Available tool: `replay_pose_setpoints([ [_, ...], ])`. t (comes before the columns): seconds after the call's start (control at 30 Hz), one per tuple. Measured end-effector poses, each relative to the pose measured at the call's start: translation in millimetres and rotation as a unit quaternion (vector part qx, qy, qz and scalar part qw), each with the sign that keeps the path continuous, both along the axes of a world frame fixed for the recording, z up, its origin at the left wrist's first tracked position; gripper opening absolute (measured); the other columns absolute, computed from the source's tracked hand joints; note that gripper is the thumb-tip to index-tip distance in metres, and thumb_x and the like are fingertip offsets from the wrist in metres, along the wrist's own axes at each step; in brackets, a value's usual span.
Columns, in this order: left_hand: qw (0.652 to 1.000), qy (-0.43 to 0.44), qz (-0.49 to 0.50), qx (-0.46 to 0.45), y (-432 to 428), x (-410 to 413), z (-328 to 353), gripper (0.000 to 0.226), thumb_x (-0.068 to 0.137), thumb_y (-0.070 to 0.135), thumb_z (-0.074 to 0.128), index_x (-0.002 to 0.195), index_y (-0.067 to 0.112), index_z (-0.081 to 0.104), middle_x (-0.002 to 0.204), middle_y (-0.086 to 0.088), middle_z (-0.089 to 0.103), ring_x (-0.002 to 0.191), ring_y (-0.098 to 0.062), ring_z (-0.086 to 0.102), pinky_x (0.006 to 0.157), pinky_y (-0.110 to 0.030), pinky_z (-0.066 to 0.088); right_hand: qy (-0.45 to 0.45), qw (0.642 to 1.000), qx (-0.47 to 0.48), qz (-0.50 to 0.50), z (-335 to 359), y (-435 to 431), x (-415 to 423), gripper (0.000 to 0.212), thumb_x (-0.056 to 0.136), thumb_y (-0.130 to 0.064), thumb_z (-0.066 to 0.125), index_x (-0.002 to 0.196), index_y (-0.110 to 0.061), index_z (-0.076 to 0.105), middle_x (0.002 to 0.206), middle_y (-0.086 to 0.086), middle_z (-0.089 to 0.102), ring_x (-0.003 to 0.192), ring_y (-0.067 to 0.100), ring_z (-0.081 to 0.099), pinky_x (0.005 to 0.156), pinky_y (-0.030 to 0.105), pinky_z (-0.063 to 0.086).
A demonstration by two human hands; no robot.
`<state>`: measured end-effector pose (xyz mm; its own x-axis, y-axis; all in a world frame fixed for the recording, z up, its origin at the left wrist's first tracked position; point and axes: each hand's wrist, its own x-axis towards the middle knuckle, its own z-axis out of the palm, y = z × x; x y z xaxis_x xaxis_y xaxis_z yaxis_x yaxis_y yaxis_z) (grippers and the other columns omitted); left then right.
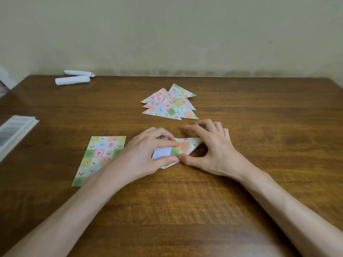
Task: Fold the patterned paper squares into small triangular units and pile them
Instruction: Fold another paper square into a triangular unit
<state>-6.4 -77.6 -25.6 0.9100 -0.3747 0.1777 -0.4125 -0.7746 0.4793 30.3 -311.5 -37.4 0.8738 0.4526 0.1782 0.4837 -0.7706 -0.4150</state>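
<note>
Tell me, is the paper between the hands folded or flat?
Partly folded: the paper between the left hand and right hand shows a patterned flap turned over its white back.

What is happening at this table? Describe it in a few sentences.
A person is folding a pastel patterned paper square on the brown wooden table. The left hand pinches it between thumb and forefinger, white underside showing, while the right hand presses its near edge with the thumb. A pile of finished patterned paper triangles lies just beyond, and flat unfolded patterned sheets wait to the left.
</note>
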Motion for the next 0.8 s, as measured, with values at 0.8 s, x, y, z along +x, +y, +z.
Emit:
replay_pose_setpoints([
  [0.8, 0.995, 0.063, -0.065, 0.035, 19.5, 2.2, 8.7, 0.047, 0.094, 0.038, 0.072, 0.139, 0.041, 0.06, 0.138, 0.036, 0.047, 0.136, 0.006, 0.038, 0.113, -0.024, 0.034, -0.03, 0.999, -0.023, -0.012, 1.5, 7.9, -8.9, 0.077, 0.071, -0.083, 0.052, 0.139, -0.046, 0.053, 0.128, -0.011, 0.041, 0.125, 0.015, 0.035, 0.102, 0.035, 0.026],
])
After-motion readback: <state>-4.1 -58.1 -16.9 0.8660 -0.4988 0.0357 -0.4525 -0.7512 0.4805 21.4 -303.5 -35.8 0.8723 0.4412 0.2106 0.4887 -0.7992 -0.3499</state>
